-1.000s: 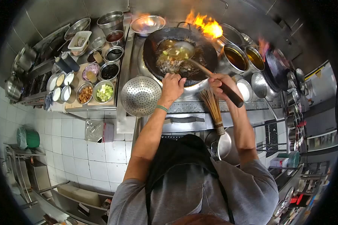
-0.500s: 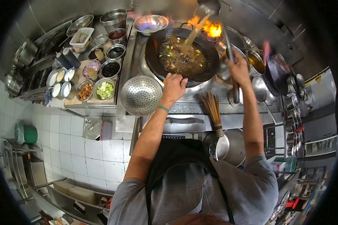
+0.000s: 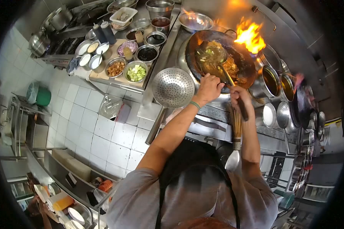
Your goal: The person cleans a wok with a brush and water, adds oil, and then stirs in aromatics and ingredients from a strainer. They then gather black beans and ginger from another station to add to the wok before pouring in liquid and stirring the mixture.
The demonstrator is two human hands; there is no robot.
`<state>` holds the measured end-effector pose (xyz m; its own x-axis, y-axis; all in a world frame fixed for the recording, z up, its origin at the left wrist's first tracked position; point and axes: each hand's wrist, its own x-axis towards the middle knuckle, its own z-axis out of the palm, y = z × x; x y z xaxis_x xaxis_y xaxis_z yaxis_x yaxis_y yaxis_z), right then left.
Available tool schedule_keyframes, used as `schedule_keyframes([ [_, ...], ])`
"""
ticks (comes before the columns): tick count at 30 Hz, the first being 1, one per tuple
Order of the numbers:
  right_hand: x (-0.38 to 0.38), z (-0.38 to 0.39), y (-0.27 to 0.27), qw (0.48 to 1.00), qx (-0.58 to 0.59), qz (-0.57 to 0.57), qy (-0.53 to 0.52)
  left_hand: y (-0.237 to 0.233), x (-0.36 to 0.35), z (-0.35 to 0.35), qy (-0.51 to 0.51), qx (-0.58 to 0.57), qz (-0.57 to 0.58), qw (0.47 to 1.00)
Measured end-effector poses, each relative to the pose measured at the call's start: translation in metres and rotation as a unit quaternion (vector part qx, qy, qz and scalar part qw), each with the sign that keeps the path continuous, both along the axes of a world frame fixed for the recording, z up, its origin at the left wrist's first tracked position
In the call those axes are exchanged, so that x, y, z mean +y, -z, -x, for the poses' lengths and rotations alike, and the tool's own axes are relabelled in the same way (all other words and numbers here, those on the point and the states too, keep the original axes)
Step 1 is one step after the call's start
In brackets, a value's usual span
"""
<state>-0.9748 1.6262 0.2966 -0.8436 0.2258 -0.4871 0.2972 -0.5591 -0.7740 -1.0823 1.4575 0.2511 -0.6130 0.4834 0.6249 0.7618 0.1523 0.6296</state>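
My left hand (image 3: pixel 209 89) is closed at the near rim of a dark wok (image 3: pixel 245 65), which tilts over the burner. A cloth may lie under it, but I cannot tell. My right hand (image 3: pixel 240 100) grips the handle of a ladle (image 3: pixel 228 76). The ladle's bowl is in the wok, among brown shredded food (image 3: pixel 230 68) and broth with green pieces. Tall flames (image 3: pixel 250 36) rise at the wok's far right edge. A perforated strainer (image 3: pixel 172 87) rests left of my left hand, and a bamboo brush (image 3: pixel 237 128) lies beside my right forearm.
Bowls of green chunks (image 3: pixel 136 72), browned cubes (image 3: pixel 116 67) and dark sauce (image 3: pixel 147 53) stand on the left counter, near squeeze bottles (image 3: pixel 108 32). Pots of amber liquid (image 3: pixel 271 81) stand at the right. A metal bowl (image 3: pixel 196 21) sits behind the wok.
The view has swung, shifting the counter rightward. The ladle has come down from above the burner into the wok. The wok is more tilted, the food has gathered differently, and the flames are bigger.
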Motion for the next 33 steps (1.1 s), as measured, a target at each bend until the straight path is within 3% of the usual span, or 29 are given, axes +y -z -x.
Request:
schedule_keyframes([
  [1,0.013,-0.004,-0.004,0.987,0.033,0.160,-0.011,-0.001,0.000,0.000,0.000,0.000,0.002,1.000],
  [3,0.026,-0.004,-0.017,0.939,0.039,0.338,0.060,-0.002,-0.002,0.000,0.001,0.001,0.011,1.000],
  [4,0.019,-0.007,-0.030,0.948,0.036,0.310,0.057,-0.002,-0.005,0.000,-0.001,-0.001,0.012,1.000],
  [8,0.038,-0.024,-0.036,0.993,0.002,0.109,-0.041,-0.004,-0.003,-0.002,0.000,-0.007,0.010,1.000],
  [10,0.034,-0.033,-0.056,0.996,0.004,-0.081,-0.026,-0.003,-0.004,-0.001,0.008,-0.005,0.012,1.000],
  [12,0.011,-0.037,-0.093,0.971,-0.022,-0.239,0.024,-0.001,-0.003,0.000,0.020,-0.009,0.025,0.999],
  [17,0.008,-0.059,-0.153,0.895,0.003,-0.444,0.046,-0.003,-0.004,0.002,0.023,0.002,0.015,1.000],
  [21,-0.015,-0.065,-0.173,0.790,0.090,-0.591,0.140,-0.007,-0.008,-0.005,0.015,0.002,-0.038,0.999],
  [23,-0.005,-0.065,-0.136,0.750,0.118,-0.623,0.189,-0.009,-0.010,-0.003,0.029,-0.011,0.003,1.000],
  [25,-0.014,-0.064,-0.093,0.783,0.122,-0.575,0.203,-0.008,-0.009,-0.001,0.044,-0.020,0.024,0.999],
  [26,-0.013,-0.067,-0.067,0.776,0.088,-0.592,0.198,-0.006,-0.008,0.001,0.052,-0.022,0.024,0.998],
  [27,0.001,-0.065,-0.018,0.665,0.170,-0.695,0.213,-0.006,-0.007,0.003,0.059,-0.021,0.023,0.998],
  [28,-0.024,-0.070,-0.003,0.700,0.168,-0.658,0.223,-0.005,-0.006,0.004,0.056,-0.026,0.020,0.998],
  [30,-0.046,-0.087,0.044,0.707,0.092,-0.674,0.193,-0.004,-0.005,0.002,0.056,-0.036,0.017,0.998],
  [33,-0.063,-0.110,0.065,0.781,-0.063,-0.617,0.074,-0.005,-0.005,0.002,0.069,-0.030,-0.002,0.997],
])
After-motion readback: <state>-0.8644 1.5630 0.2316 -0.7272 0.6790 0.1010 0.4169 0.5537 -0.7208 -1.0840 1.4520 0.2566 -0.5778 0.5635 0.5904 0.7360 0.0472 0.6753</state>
